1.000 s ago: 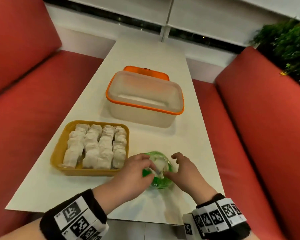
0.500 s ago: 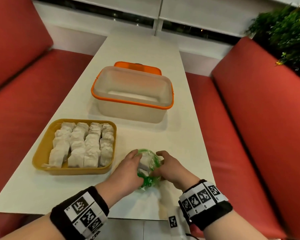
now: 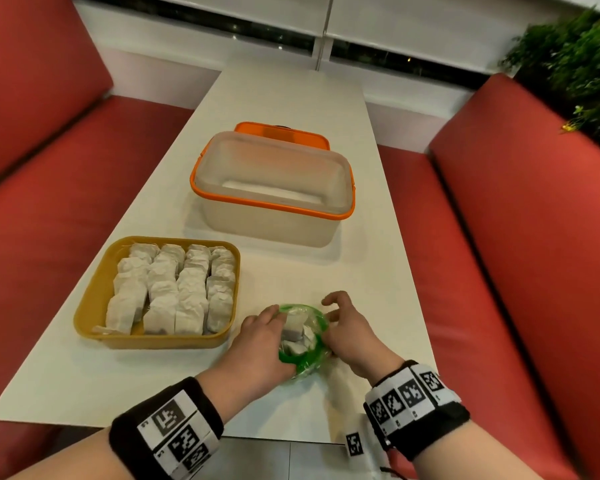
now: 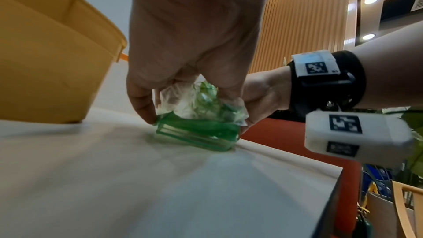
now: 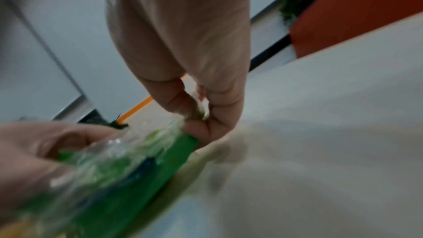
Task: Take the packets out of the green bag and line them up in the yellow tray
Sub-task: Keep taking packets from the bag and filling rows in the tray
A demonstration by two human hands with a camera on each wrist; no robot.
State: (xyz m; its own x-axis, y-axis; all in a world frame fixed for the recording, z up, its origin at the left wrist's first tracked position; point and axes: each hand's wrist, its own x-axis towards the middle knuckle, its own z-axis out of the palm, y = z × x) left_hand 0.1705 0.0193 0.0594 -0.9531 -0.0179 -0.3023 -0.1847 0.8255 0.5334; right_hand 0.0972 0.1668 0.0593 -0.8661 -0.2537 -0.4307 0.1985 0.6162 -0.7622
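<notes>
A green see-through bag (image 3: 309,355) lies on the white table (image 3: 284,98) near its front edge, with white packets (image 3: 297,329) showing in its open mouth. My left hand (image 3: 257,344) grips the bag's left rim (image 4: 194,129), fingers curled round it. At the right rim my right hand (image 3: 343,330) pinches the plastic (image 5: 199,111) between thumb and finger. To the left stands the yellow tray (image 3: 94,306), filled with rows of white packets (image 3: 174,289).
A frosted box with an orange rim (image 3: 274,188) stands behind the bag, an orange lid (image 3: 281,129) beyond it. Red bench seats (image 3: 499,271) flank the table. A green plant (image 3: 575,64) fills the top right corner. The table's front edge is close to my wrists.
Both hands and the bag have stayed near the front edge; my fingers have shifted on the rims and the mouth now gapes wider, showing packets. The head view has swung.
</notes>
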